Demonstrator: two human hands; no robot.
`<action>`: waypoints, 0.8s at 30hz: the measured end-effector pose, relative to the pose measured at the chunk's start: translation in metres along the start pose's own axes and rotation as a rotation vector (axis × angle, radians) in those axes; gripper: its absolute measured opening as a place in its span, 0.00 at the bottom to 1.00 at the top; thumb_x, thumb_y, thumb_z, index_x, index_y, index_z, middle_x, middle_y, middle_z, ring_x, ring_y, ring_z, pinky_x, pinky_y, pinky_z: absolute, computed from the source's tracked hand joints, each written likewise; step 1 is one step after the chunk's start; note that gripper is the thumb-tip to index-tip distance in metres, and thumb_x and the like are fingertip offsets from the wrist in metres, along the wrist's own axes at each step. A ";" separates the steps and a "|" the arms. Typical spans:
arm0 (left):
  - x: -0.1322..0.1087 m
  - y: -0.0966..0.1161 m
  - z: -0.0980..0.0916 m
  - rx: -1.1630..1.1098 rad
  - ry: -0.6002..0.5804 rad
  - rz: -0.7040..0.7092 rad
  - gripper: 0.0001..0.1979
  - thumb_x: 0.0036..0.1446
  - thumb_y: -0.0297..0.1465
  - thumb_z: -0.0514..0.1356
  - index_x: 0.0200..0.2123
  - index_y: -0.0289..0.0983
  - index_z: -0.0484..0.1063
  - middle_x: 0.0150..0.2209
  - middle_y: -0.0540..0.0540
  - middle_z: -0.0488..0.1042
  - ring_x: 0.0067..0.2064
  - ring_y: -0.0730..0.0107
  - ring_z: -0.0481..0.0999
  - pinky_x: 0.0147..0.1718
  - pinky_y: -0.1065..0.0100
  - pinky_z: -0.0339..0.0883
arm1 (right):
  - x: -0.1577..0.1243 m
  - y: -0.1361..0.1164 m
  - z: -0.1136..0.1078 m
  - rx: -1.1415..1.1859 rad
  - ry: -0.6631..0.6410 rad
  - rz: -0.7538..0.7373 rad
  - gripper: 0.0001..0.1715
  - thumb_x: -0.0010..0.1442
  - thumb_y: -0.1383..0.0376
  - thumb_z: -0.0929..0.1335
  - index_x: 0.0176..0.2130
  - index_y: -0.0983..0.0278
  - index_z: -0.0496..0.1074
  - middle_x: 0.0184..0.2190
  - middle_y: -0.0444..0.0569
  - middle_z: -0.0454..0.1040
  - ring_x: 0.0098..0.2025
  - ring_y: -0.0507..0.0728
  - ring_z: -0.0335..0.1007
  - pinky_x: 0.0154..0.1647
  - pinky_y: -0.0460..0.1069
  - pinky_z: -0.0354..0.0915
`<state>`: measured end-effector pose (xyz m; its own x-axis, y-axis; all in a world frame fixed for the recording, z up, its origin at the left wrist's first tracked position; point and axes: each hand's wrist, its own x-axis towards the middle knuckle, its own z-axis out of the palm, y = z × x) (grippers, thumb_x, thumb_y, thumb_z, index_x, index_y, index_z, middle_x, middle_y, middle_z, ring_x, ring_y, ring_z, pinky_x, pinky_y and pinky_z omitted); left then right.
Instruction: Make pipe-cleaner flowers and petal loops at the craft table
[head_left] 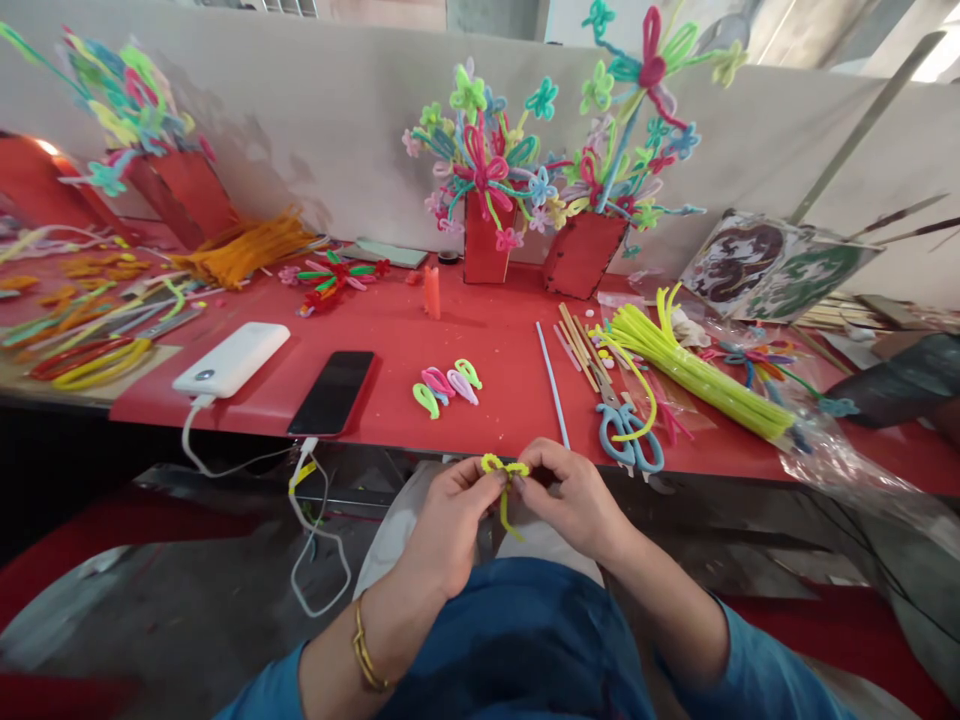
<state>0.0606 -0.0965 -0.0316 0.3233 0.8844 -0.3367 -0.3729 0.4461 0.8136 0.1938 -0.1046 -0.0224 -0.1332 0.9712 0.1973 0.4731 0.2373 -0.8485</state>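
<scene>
Above my lap, just off the table's front edge, both hands pinch a yellow pipe cleaner (508,512) bent into small loops, its loose tail hanging down. My left hand (450,525) grips it from the left, thumb against fingertips. On the opposite side, my right hand (574,495) holds it with closed fingers; part of the bend is hidden by the fingertips. Beyond them on the red table lie several looped pipe cleaner pieces (463,388) in green, pink and lilac. A straight pale-blue pipe cleaner (553,385) rests near my right hand.
Blue-handled scissors (630,435) and a bundle of yellow-green pipe cleaners (697,375) lie to the right. A phone (334,393) and a white power bank (232,360) with cables are left. Red boxes (486,240) of pipe cleaner flowers stand behind on the red table (480,330).
</scene>
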 end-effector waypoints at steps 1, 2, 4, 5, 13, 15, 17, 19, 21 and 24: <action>0.000 0.000 0.000 -0.003 -0.008 0.003 0.04 0.44 0.29 0.60 0.23 0.34 0.69 0.20 0.52 0.68 0.24 0.77 0.64 0.26 0.74 0.58 | 0.000 0.000 -0.001 0.019 -0.011 0.008 0.04 0.49 0.71 0.62 0.24 0.65 0.65 0.22 0.43 0.66 0.25 0.49 0.62 0.26 0.43 0.59; 0.000 0.000 0.000 0.006 -0.017 0.010 0.04 0.44 0.29 0.60 0.23 0.34 0.69 0.20 0.52 0.68 0.24 0.77 0.64 0.26 0.74 0.58 | 0.001 0.000 -0.001 0.054 -0.033 0.034 0.04 0.49 0.70 0.62 0.25 0.65 0.65 0.22 0.44 0.67 0.25 0.49 0.62 0.26 0.44 0.60; 0.001 -0.001 -0.001 0.056 -0.023 0.030 0.04 0.44 0.29 0.59 0.23 0.34 0.69 0.21 0.51 0.68 0.25 0.76 0.65 0.26 0.73 0.59 | 0.002 -0.001 -0.002 0.151 -0.088 0.100 0.05 0.51 0.68 0.61 0.25 0.65 0.65 0.22 0.45 0.69 0.25 0.50 0.64 0.26 0.44 0.61; 0.001 0.000 -0.001 0.089 -0.025 0.038 0.04 0.44 0.29 0.59 0.23 0.34 0.69 0.21 0.51 0.68 0.25 0.75 0.65 0.27 0.73 0.59 | 0.003 -0.002 -0.003 0.193 -0.107 0.127 0.06 0.52 0.67 0.61 0.25 0.65 0.65 0.22 0.45 0.69 0.25 0.50 0.65 0.26 0.44 0.61; 0.007 0.002 -0.007 0.193 -0.053 0.049 0.06 0.45 0.31 0.59 0.22 0.34 0.69 0.21 0.51 0.67 0.24 0.75 0.65 0.26 0.73 0.58 | 0.007 0.004 0.005 0.268 -0.037 0.218 0.09 0.53 0.65 0.61 0.25 0.65 0.65 0.19 0.43 0.69 0.22 0.48 0.64 0.24 0.43 0.61; 0.009 0.001 -0.008 0.116 -0.022 0.049 0.05 0.45 0.31 0.59 0.24 0.35 0.69 0.21 0.51 0.68 0.25 0.76 0.65 0.27 0.73 0.59 | 0.004 0.009 0.008 0.311 0.013 0.218 0.10 0.55 0.62 0.61 0.29 0.65 0.66 0.21 0.43 0.69 0.23 0.48 0.63 0.23 0.42 0.60; 0.010 -0.001 -0.009 0.034 0.002 0.058 0.04 0.45 0.30 0.59 0.26 0.35 0.70 0.23 0.52 0.69 0.26 0.76 0.66 0.29 0.72 0.59 | 0.001 0.012 0.012 0.309 0.041 0.228 0.10 0.54 0.61 0.62 0.32 0.65 0.66 0.23 0.43 0.68 0.23 0.48 0.62 0.22 0.42 0.60; 0.011 -0.002 -0.008 -0.024 0.004 0.058 0.03 0.45 0.29 0.60 0.26 0.36 0.71 0.24 0.52 0.70 0.28 0.76 0.67 0.31 0.72 0.59 | -0.002 0.013 0.016 0.245 0.022 0.223 0.08 0.51 0.63 0.64 0.31 0.65 0.66 0.22 0.43 0.67 0.23 0.48 0.61 0.23 0.43 0.59; 0.011 -0.003 -0.008 -0.048 -0.009 0.049 0.03 0.45 0.29 0.60 0.26 0.36 0.71 0.26 0.51 0.71 0.30 0.76 0.67 0.33 0.72 0.59 | -0.004 0.012 0.019 0.188 -0.008 0.200 0.05 0.49 0.65 0.65 0.28 0.65 0.66 0.21 0.42 0.66 0.23 0.48 0.60 0.23 0.43 0.58; 0.009 -0.002 -0.010 -0.038 -0.040 0.026 0.04 0.47 0.30 0.59 0.25 0.36 0.71 0.25 0.51 0.71 0.29 0.75 0.67 0.32 0.72 0.59 | -0.003 0.008 0.019 0.191 -0.046 0.201 0.05 0.51 0.67 0.62 0.25 0.66 0.65 0.19 0.41 0.63 0.21 0.47 0.57 0.22 0.42 0.56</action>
<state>0.0553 -0.0878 -0.0409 0.3474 0.8899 -0.2956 -0.4144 0.4284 0.8030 0.1816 -0.1062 -0.0395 -0.0945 0.9955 -0.0031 0.3214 0.0276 -0.9465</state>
